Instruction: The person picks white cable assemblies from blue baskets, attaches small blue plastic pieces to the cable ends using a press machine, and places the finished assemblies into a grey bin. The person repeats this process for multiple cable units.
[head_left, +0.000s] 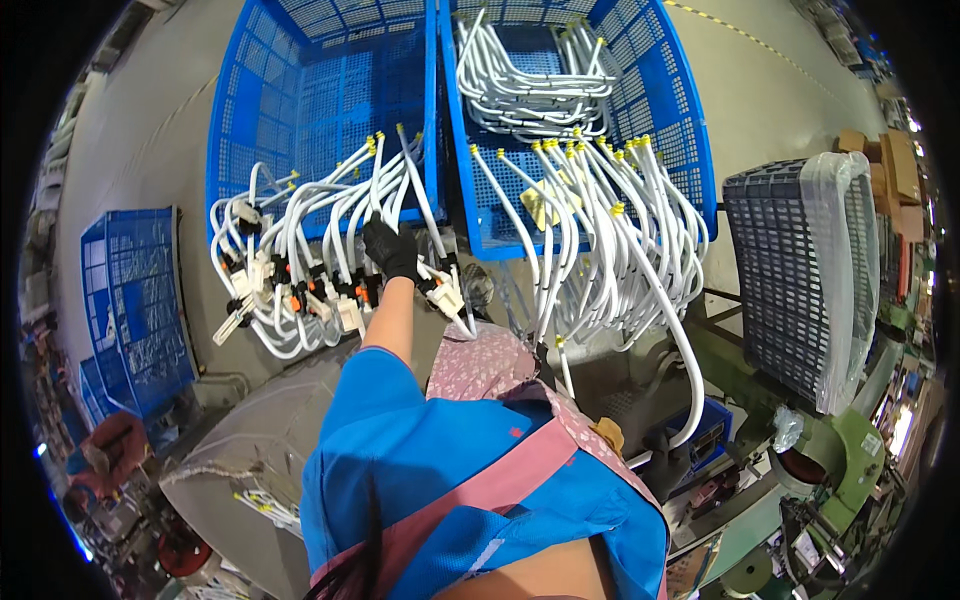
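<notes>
My left hand, in a black glove, is closed round a white bent tube with a yellow tip. It is among a row of similar tubes hung over the near rim of the left blue crate. White plastic fittings with black and orange parts are on their lower ends. At the right of my pink floral apron, a small dark patch may be part of my right hand; its fingers are hidden. Close by stands a white tube with a yellow tip.
Many white tubes hang over the near rim of the right blue crate, with a stack of bent tubes inside it. A dark crate wrapped in clear film stands right, near a green machine. Another blue crate stands left.
</notes>
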